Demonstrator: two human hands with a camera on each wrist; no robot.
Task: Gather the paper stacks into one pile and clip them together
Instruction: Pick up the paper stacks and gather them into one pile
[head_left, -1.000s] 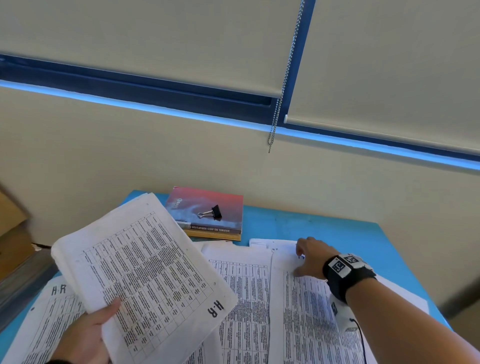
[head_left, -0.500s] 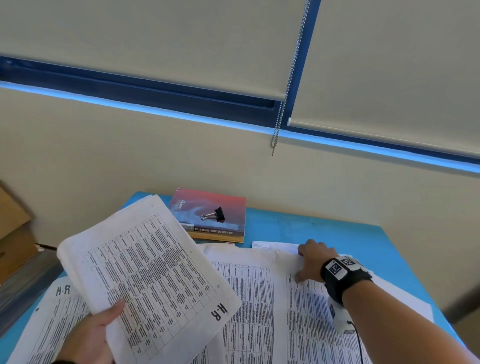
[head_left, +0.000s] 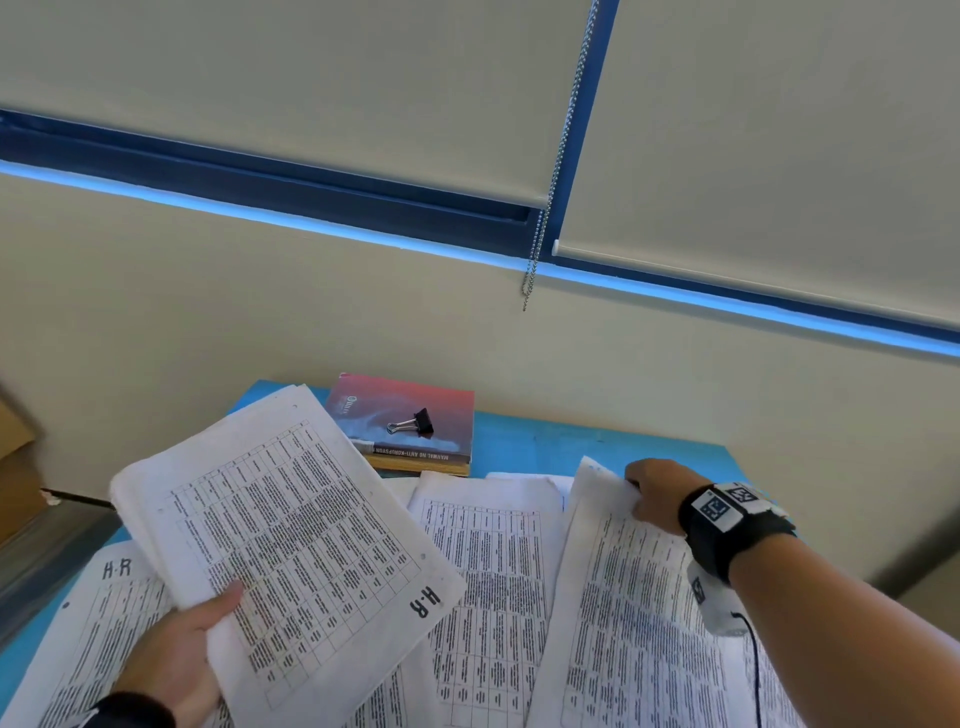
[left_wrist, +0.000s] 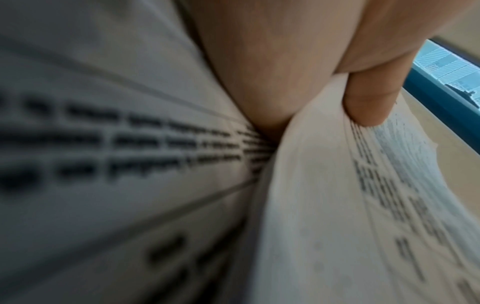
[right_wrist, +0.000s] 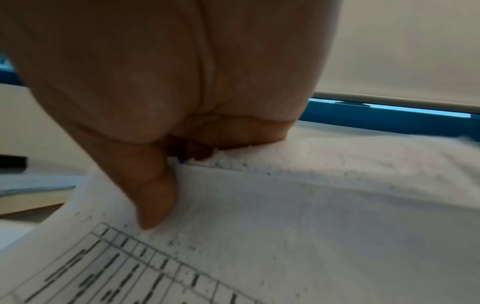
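Observation:
My left hand (head_left: 192, 649) grips a thick stack of printed sheets (head_left: 291, 540) marked "H.R", lifted and tilted above the blue table (head_left: 571, 441); its thumb (left_wrist: 369, 102) lies on top of the paper (left_wrist: 337, 205). My right hand (head_left: 654, 493) pinches the far corner of the right-hand paper stack (head_left: 639, 613), thumb (right_wrist: 153, 195) on the top sheet (right_wrist: 311, 226), and that corner curls up off the table. Two more stacks lie flat: one in the middle (head_left: 493, 571) and one at the left (head_left: 104, 623). A black binder clip (head_left: 413, 423) rests on a red book (head_left: 405, 415).
The red book lies at the back of the table against a beige wall. A bead chain (head_left: 550, 208) hangs from the window blinds above. Brown boxes (head_left: 15, 467) stand off the table's left edge.
My right hand went from pressing on the right stack's far corner to pinching it and lifting it. The stack in my left hand stayed raised, shifting only slightly.

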